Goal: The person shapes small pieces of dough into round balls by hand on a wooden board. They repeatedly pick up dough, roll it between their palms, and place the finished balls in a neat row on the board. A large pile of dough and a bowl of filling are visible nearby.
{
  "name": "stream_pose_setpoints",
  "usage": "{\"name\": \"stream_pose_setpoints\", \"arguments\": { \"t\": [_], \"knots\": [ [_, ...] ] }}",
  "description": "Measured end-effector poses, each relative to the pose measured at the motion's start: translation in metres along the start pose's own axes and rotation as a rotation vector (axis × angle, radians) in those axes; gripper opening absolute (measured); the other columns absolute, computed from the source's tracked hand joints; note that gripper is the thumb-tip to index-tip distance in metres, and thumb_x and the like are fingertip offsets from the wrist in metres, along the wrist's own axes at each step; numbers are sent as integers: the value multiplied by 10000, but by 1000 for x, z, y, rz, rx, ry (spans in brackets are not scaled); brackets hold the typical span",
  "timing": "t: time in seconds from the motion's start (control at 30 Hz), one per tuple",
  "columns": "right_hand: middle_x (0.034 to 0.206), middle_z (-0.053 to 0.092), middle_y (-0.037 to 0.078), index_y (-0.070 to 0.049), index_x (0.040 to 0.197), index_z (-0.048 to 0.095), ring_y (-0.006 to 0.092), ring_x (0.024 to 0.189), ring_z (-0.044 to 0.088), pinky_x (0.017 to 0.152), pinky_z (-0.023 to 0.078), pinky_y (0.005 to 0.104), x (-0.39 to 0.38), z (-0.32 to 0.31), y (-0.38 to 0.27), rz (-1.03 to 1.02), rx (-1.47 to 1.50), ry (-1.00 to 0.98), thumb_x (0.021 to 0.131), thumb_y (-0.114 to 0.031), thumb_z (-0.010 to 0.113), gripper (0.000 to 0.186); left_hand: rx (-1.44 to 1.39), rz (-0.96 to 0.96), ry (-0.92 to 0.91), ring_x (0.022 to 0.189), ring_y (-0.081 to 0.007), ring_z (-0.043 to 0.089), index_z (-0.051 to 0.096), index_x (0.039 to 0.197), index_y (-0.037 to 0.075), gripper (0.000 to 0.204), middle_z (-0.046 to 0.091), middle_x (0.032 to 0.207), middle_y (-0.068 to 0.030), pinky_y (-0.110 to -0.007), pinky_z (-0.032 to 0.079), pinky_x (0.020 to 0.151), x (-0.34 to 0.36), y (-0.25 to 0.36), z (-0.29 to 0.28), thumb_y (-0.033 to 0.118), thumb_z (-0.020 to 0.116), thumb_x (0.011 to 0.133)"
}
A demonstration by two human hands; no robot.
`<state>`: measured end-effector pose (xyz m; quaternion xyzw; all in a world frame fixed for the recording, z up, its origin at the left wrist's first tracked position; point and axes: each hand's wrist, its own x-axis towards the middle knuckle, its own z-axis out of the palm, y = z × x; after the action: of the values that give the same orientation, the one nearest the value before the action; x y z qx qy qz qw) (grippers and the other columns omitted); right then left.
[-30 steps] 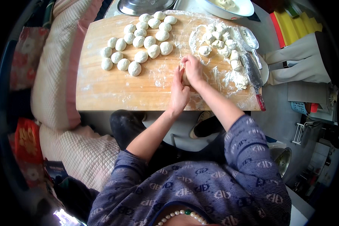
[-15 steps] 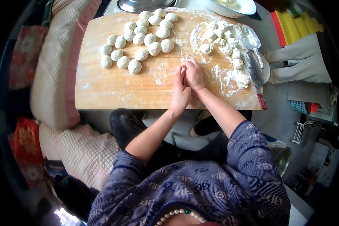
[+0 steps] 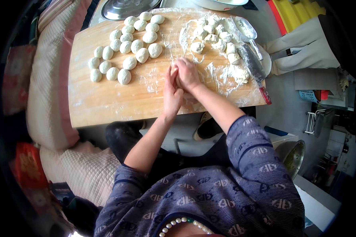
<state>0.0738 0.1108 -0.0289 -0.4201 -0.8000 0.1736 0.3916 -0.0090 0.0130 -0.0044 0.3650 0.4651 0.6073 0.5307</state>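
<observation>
My left hand [image 3: 173,94] and my right hand [image 3: 188,76] are pressed together over the middle of a floured wooden board [image 3: 91,98], closed around a pale piece of dough [image 3: 175,69], mostly hidden by the fingers. Several smooth round dough balls [image 3: 124,76] lie up and to the left of them. Rough cut dough pieces [image 3: 197,47] lie in loose flour to the upper right. Along the board's right side are a knife [image 3: 250,63] with a red handle and a scoop [image 3: 245,29] with flour.
A steel lid [image 3: 120,7] and white basin [image 3: 218,3] sit behind the board. Padded bedding [image 3: 47,94] is at the left. Another person's light-trousered legs [image 3: 296,41] show at the right, near a yellow folded thing [image 3: 294,12]. A steel bowl [image 3: 295,158] stands low at the right.
The view has shifted, so the board and its contents appear further left and slightly tilted. My hands stay pressed together, with small changes in the fingers' position.
</observation>
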Motion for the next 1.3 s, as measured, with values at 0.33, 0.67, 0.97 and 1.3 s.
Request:
{"name": "stream_pose_setpoints", "arguments": {
  "t": [0.33, 0.67, 0.97, 1.3],
  "knots": [
    [956, 649, 69, 6, 1006, 638, 136, 838, 603, 749, 499, 280, -6, -72, 9, 283, 394, 104, 892, 28, 518, 167, 340, 87, 94, 1131, -250, 575, 315, 1489, 84, 753, 566, 1285, -180, -341, 470, 975, 11, -8, -10, -155, 426, 784],
    [941, 591, 76, -39, 997, 622, 196, 759, 603, 656, 515, 304, -106, -209, 64, 496, -154, 375, 728, 57, 730, 305, 322, 100, 137, 1215, -238, 549, 460, 1371, 1, 611, 575, 1287, -173, -329, 430, 1048, 0, -2, -32, -152, 399, 782],
    [808, 601, 79, -43, 945, 632, 177, 679, 586, 641, 495, 295, -99, -203, 99, 295, -307, 289, 784, -5, 723, 189, 429, 81, 133, 1185, -234, 572, 554, 1262, -24, 473, 598, 1255, -175, -333, 457, 1015, -7, 13, -16, -112, 415, 818],
    [823, 665, 22, 27, 950, 647, 77, 723, 620, 645, 502, 225, -92, -193, 38, 689, 618, 114, 870, 24, 658, 81, 423, 153, -248, 1040, -180, 620, 613, 1224, 44, 382, 625, 1221, -107, -279, 547, 783, -20, 29, 94, -77, 597, 862]
  ]
}}
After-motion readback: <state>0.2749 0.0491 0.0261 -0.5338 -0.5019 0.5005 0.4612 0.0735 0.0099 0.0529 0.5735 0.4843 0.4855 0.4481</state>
